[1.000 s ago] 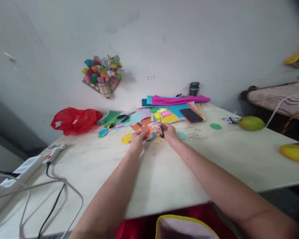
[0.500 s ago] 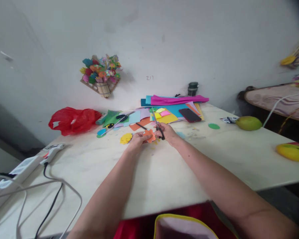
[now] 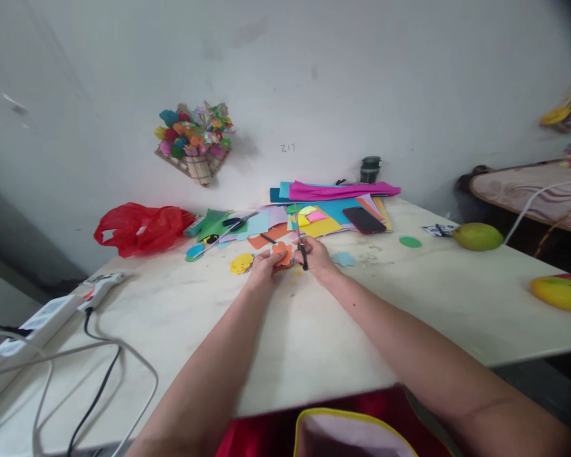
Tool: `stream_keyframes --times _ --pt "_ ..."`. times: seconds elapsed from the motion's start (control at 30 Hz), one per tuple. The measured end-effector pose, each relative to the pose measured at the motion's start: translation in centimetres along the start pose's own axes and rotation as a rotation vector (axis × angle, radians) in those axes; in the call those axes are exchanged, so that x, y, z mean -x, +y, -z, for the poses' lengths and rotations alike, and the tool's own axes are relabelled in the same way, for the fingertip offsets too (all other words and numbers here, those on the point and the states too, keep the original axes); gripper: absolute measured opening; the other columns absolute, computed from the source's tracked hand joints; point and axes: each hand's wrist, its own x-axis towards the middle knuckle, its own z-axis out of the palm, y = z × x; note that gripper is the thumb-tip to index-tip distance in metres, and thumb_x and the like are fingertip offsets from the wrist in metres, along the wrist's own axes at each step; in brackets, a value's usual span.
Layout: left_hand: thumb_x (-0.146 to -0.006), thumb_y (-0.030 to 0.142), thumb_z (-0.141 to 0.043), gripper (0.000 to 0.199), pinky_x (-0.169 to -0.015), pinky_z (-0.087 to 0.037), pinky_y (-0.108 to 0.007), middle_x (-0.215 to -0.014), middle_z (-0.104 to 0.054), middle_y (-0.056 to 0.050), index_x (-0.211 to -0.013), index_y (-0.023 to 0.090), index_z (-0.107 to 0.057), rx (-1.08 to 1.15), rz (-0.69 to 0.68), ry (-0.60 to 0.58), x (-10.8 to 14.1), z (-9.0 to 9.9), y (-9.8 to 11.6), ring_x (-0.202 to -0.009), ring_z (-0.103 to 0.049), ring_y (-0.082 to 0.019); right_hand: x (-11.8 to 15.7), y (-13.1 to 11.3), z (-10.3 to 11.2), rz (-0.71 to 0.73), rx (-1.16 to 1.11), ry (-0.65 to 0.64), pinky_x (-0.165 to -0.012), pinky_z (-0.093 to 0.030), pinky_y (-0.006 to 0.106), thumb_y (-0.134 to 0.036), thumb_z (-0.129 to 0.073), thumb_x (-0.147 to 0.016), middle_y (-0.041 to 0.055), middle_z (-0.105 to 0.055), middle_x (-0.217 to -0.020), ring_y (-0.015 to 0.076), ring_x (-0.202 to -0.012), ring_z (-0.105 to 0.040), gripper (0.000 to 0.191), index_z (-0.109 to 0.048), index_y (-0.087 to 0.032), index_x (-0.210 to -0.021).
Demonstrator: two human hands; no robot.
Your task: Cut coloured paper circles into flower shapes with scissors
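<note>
An orange flower-shaped paper cutout (image 3: 282, 252) is pinched in my left hand (image 3: 264, 265), above the middle of the table. My right hand (image 3: 316, 257) is closed around the dark handles of a pair of scissors (image 3: 299, 228), whose blades point up and away from me. The scissors are just right of the orange cutout. A small stack of yellow flower cutouts (image 3: 242, 263) lies left of my left hand. To the right of my right hand is a light-blue flower cutout (image 3: 344, 258). Small paper scraps lie under and around my hands.
Coloured paper sheets (image 3: 328, 223), a phone (image 3: 364, 220), a second pair of scissors (image 3: 238, 221) and a red plastic bag (image 3: 143, 227) are along the back. Power strips (image 3: 42, 324) with cables lie at left. Two mangoes (image 3: 478, 236) and a green paper oval (image 3: 410, 242) are at right.
The orange cutout has shifted slightly left and up in my left hand. The scissors have turned more upright and moved a little left, and the light-blue cutout shows more fully.
</note>
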Motion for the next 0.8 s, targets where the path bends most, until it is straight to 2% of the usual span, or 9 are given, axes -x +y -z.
stream_keyframes --times 0.13,0.27,0.37,0.57,0.8 --pt "-0.050 0.027 -0.080 0.024 -0.059 -0.049 -0.029 -0.067 -0.068 -0.009 -0.065 0.012 -0.069 -0.050 -0.045 -0.044 -0.2 0.4 -0.1 -0.057 -0.061 -0.017 0.2 -0.4 0.1 -0.040 0.050 0.000 -0.044 -0.037 0.021 -0.025 -0.070 -0.051 -0.0078 -0.051 -0.049 0.0098 -0.046 -0.052 0.035 -0.052 -0.018 -0.081" --pt "-0.053 0.028 -0.080 0.024 -0.064 -0.050 -0.031 -0.070 -0.069 -0.009 -0.068 0.012 -0.070 -0.075 -0.107 -0.068 -0.3 0.7 0.2 -0.061 -0.062 -0.018 0.0 -1.2 1.1 -0.116 0.162 -0.037 -0.036 -0.028 0.017 -0.034 -0.073 -0.055 -0.0060 -0.053 -0.051 0.0081 -0.042 -0.050 0.037 -0.052 -0.018 -0.080" --pt "-0.050 0.029 -0.081 0.027 -0.067 -0.049 -0.031 -0.069 -0.068 -0.007 -0.067 0.012 -0.069 -0.080 -0.109 -0.058 -0.3 0.8 0.5 -0.062 -0.062 -0.018 -0.2 -1.5 2.0 -0.164 0.271 -0.165 -0.032 -0.024 0.016 -0.040 -0.070 -0.062 -0.0034 -0.056 -0.055 0.0070 -0.041 -0.050 0.034 -0.055 -0.016 -0.081" --pt "-0.049 0.031 -0.081 0.030 -0.071 -0.049 -0.030 -0.068 -0.067 -0.005 -0.069 0.012 -0.069 -0.094 -0.091 -0.008 -0.5 1.3 0.9 -0.064 -0.062 -0.016 -0.5 -1.7 3.2 -0.163 0.370 -0.381 -0.031 -0.026 0.015 -0.048 -0.064 -0.072 0.0005 -0.058 -0.055 0.0075 -0.042 -0.054 0.036 -0.051 -0.015 -0.070" --pt "-0.048 0.031 -0.081 0.032 -0.071 -0.049 -0.030 -0.070 -0.068 -0.006 -0.070 0.011 -0.069 -0.092 -0.066 -0.001 -0.6 1.7 1.0 -0.064 -0.062 -0.016 -0.6 -2.0 3.6 -0.226 0.417 -0.485 -0.029 -0.027 0.014 -0.047 -0.061 -0.076 0.0013 -0.060 -0.057 0.0077 -0.041 -0.055 0.034 -0.052 -0.014 -0.074"
